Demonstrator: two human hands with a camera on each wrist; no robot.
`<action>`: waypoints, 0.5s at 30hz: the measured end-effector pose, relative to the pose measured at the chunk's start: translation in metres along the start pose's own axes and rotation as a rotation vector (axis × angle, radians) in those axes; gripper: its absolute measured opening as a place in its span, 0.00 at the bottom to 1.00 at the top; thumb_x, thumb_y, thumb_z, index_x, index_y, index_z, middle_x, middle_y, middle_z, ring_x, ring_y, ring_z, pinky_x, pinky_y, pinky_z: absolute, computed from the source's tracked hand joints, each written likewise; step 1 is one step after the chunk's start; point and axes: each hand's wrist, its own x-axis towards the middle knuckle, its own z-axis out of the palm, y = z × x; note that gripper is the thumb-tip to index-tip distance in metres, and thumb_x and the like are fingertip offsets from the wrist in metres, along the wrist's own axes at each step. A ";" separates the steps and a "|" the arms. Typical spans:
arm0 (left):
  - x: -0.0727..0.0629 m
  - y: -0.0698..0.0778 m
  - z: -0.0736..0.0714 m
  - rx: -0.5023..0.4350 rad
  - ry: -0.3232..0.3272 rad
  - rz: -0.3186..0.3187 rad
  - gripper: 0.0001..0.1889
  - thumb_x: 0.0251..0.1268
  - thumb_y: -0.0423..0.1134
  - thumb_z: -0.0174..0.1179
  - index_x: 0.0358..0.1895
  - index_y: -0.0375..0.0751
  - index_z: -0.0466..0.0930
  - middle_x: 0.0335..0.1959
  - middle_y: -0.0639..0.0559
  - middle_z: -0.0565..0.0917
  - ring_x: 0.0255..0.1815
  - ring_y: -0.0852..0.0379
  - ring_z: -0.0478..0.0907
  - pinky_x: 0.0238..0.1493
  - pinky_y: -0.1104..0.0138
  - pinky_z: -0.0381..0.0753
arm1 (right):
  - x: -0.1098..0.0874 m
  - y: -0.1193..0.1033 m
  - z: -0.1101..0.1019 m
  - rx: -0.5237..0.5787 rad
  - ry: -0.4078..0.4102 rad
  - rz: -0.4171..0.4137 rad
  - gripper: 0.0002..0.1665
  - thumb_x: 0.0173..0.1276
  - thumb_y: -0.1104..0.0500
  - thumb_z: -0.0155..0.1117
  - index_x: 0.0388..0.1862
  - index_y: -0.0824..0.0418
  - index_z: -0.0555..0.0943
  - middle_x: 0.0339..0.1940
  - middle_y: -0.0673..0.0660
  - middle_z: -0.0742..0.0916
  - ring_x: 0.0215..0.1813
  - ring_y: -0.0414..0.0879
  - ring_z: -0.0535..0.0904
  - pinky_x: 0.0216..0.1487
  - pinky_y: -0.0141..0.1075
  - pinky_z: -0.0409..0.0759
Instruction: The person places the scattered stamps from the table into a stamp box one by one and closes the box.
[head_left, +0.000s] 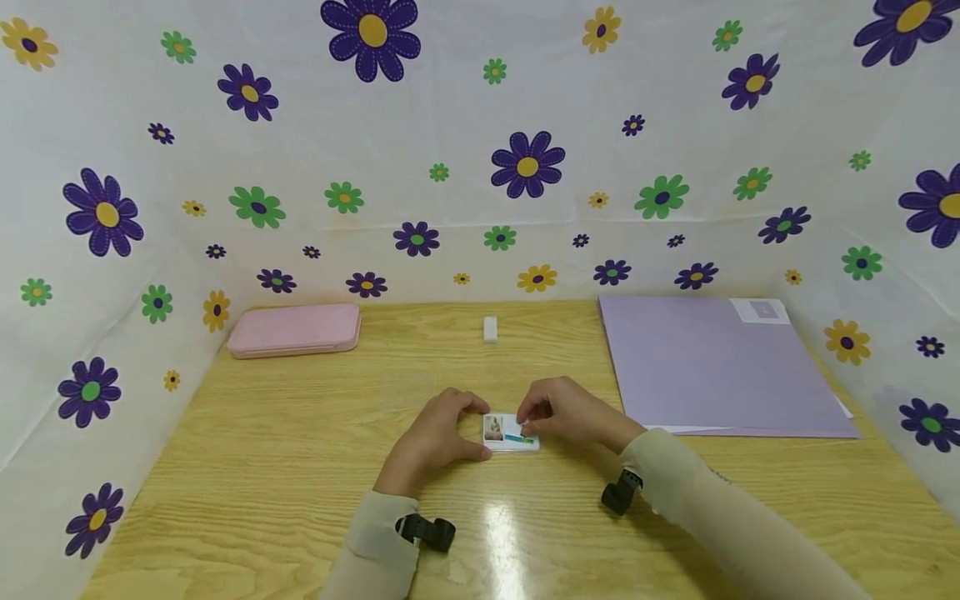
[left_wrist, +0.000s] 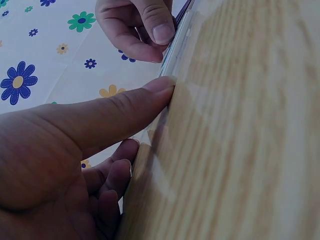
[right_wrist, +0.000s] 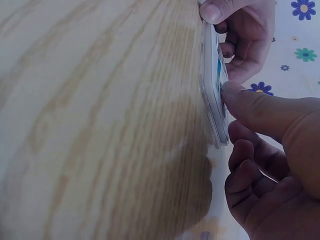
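A thin white card pack in clear plastic (head_left: 510, 446) lies flat on the wooden table, with a small picture and a blue-green strip on its face. My left hand (head_left: 441, 433) holds its left end, thumb at the near corner and index finger at the far one. On the right half, my right hand (head_left: 573, 412) has its fingers curled, thumb and index fingertips down at the strip. The right wrist view shows the pack (right_wrist: 215, 90) edge-on, the right thumb (right_wrist: 250, 105) against its face and the other fingers bent behind.
Beyond the hands sits a small white block (head_left: 490, 329). A pink case (head_left: 296, 329) stands at the back left; a large purple folder (head_left: 712, 367) with white sheets under it lies at the right. Flower-printed cloth (head_left: 450, 108) encloses the back and sides.
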 end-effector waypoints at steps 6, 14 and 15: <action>0.000 -0.002 0.002 -0.002 0.001 0.000 0.28 0.46 0.41 0.80 0.54 0.48 0.80 0.53 0.51 0.75 0.53 0.50 0.71 0.58 0.53 0.71 | -0.003 0.002 0.000 0.008 -0.016 -0.009 0.04 0.65 0.61 0.70 0.37 0.53 0.88 0.33 0.46 0.83 0.35 0.42 0.78 0.38 0.35 0.79; 0.000 0.000 0.000 0.006 -0.004 0.014 0.28 0.47 0.41 0.79 0.55 0.46 0.80 0.54 0.49 0.75 0.54 0.49 0.71 0.59 0.52 0.70 | -0.001 0.001 -0.004 0.003 0.018 -0.016 0.05 0.66 0.62 0.69 0.38 0.53 0.89 0.35 0.43 0.84 0.39 0.41 0.78 0.42 0.37 0.78; 0.001 0.000 0.000 0.009 -0.006 0.010 0.28 0.48 0.41 0.79 0.55 0.47 0.80 0.54 0.50 0.75 0.54 0.49 0.71 0.60 0.52 0.70 | -0.001 0.001 -0.005 0.000 0.022 -0.016 0.05 0.66 0.61 0.69 0.38 0.53 0.89 0.35 0.43 0.84 0.39 0.41 0.78 0.43 0.37 0.77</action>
